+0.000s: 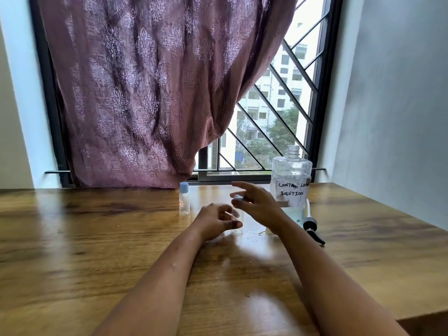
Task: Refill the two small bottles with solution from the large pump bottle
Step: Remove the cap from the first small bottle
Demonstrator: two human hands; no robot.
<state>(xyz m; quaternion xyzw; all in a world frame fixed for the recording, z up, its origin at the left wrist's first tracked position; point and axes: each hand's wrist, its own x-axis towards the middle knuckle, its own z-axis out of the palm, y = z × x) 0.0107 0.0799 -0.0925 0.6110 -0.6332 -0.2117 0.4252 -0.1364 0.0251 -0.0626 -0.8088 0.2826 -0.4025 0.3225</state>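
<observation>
Two small bottles are standing on a wooden table (97, 238) to the left of the large bottle (292, 175), whose pump is off and whose threaded neck is showing bare. The nearer small bottle (237, 231), clear and uncapped, is sitting just left of and in front of the large bottle. The person's left hand (214, 221) is gripping it, with the thumb lying across its front and the fingers curling round it. The right hand (258, 204) is hovering just above that bottle, close beside the large bottle. It is pinching a small cap (238, 197) between thumb and forefinger while the other fingers are fanning out, and motion blur is softening the detail. The second small bottle (184, 201), blue-topped, is standing farther left of the large bottle, apart from both hands. The large bottle is carrying a handwritten label reading "solution" and is holding pale liquid low in its base. The pump (311, 224), black-headed with a white tube, is lying on the table just right of and in front of the large bottle. Behind the large bottle, a purple patterned curtain (145, 93) is hanging across a barred window (278, 105).
</observation>
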